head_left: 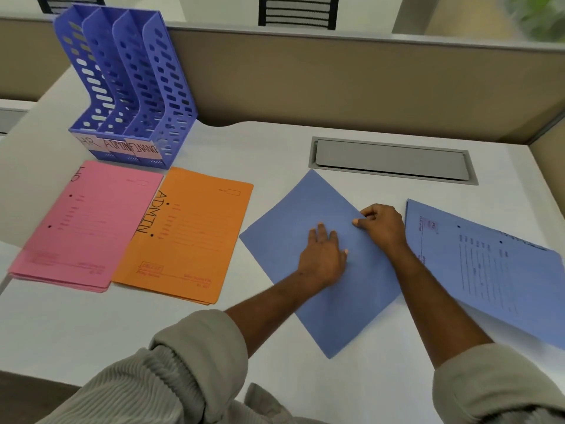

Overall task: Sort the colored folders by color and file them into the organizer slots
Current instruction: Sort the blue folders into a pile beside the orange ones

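Observation:
A blue folder [305,209] lies turned like a diamond on the white desk, plain side up. My left hand [324,255] rests flat on its middle, fingers spread. My right hand [382,223] pinches the folder's right edge. More blue folders [489,270] lie stacked at the right, printed side up. A pink stack marked HR [88,224] and an orange stack marked ADMIN [186,237] lie at the left. Behind them stands the blue organizer [128,84] with slots labelled HR, ADMIN and FINANCE; its slots look bare.
A grey cable hatch [394,160] is set into the white desk [275,148] behind the blue folder. A beige partition [336,78] closes the desk's far side and right end. Black chair backs show beyond it.

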